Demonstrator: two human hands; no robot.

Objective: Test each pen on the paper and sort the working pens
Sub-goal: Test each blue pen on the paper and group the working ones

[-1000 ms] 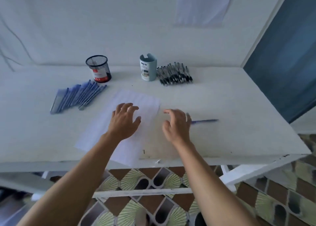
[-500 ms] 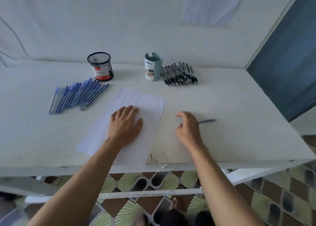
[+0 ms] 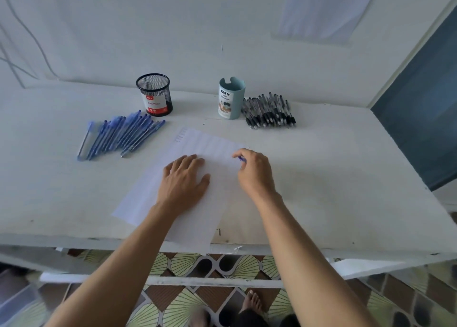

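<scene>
Tabletop (image 3: pixel 333 178): "DIY" cup (image 3: pixel 231 99), "Ball Pens" basket (image 3: pixel 154 95); left fingers (image 3: pixel 191 161) flat on paper (image 3: pixel 212 146), right fingers (image 3: pixel 243 152) pinch pen (image 3: pixel 241 159).

White paper (image 3: pixel 212 151) lies flat, askew on the surface (image 3: pixel 333 178). A blue pen (image 3: pixel 241 159) pokes from the right hand (image 3: pixel 254 173) over it. More blue pens (image 3: pixel 118 133) lie fanned left, black pens (image 3: pixel 269 110) behind.

You are working in soft, even daylight with a cool bluish cast, so the white table (image 3: pixel 333 168) reads pale and flat, with only a faint shadow beside the mesh cup (image 3: pixel 154 95). The wide lens bows the table's front edge and the wall lines. The floor tiles (image 3: pixel 183 264) blur toward the bottom corners, and the blue pen (image 3: pixel 241 159) in your right hand (image 3: pixel 254 173) shows as a soft smear.
</scene>
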